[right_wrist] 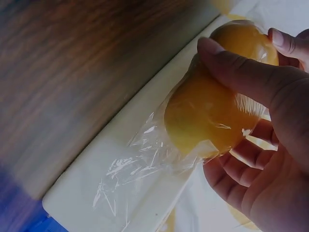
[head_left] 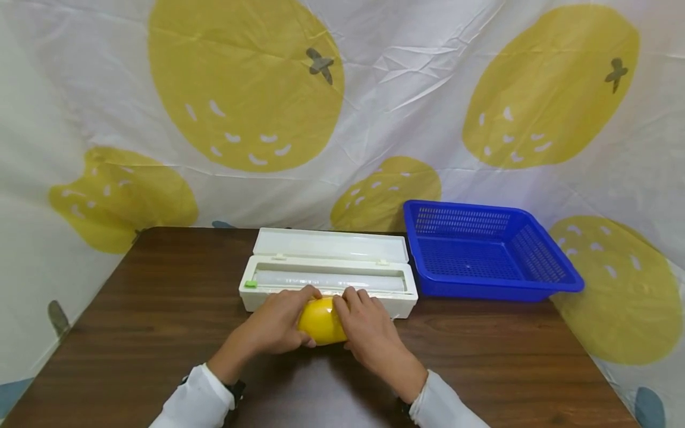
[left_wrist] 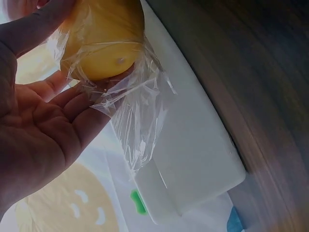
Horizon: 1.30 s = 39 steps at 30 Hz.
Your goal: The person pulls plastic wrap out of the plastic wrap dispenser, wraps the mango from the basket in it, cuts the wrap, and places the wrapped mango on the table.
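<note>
Both hands hold a smooth, oblong yellow fruit (head_left: 321,324) in front of the white cling film dispenser (head_left: 401,305). My left hand (head_left: 279,321) grips its left end, thumb on the near side and fingers behind. On the other end lies my right hand (head_left: 369,327), its thumb across the fruit in the right wrist view. Clear cling film (left_wrist: 145,121) covers the fruit, and crumpled flaps hang loose past both ends. In the right wrist view, the film (right_wrist: 128,169) trails over the dispenser's white side.
The dispenser's lid (head_left: 332,245) is raised, with the film roll (head_left: 332,279) inside and a green slider (head_left: 250,284) at its left. A blue plastic basket (head_left: 481,289) stands to the right. Behind the brown wooden table (head_left: 134,309) hangs a fruit-patterned cloth (head_left: 385,107).
</note>
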{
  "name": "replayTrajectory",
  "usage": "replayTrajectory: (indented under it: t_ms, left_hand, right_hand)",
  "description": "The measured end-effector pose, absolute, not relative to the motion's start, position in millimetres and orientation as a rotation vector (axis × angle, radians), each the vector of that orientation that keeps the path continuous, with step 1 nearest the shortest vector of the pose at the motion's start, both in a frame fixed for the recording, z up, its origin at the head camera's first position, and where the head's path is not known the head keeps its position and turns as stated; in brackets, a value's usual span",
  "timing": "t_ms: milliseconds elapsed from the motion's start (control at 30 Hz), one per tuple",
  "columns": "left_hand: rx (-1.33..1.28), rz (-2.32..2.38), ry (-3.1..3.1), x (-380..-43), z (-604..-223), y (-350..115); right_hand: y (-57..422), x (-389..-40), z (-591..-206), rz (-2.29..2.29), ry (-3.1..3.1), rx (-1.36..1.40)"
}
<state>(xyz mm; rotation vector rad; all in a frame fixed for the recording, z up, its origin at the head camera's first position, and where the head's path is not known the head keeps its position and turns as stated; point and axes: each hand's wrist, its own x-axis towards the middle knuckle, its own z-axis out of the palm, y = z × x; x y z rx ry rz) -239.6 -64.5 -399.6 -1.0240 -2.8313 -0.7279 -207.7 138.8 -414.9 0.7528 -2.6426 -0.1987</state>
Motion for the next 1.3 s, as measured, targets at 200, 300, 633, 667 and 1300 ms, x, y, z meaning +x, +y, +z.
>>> replayTrajectory:
  t_ms: [200,300,633,667,1300]
  left_hand:
    - [-1.010,-0.788,-2.853,-237.6,-397.6,-66.1]
    - [-0.990,-0.795,-2.866,-234.7,-394.9,-65.9]
    - [-1.015,-0.576,-2.782,-221.7,-390.2,-56.0]
    - [-1.016,-0.513,-2.763,-220.0,-390.2,-54.5]
    - [-0.856,0.006,-2.588,-204.7,-404.8,-28.1]
  right_hand:
    - [140.6,-207.1,-411.4,-0.177,-2.621,0.790]
    - [142.1,-207.9,-410.2,-0.146,-2.614,0.810]
    - [146.1,-210.8,-406.2,-0.088,-2.599,0.856]
    - [146.4,-210.8,-405.9,-0.087,-2.607,0.860]
    - [149.6,-211.3,-404.7,-0.013,-2.737,0.875]
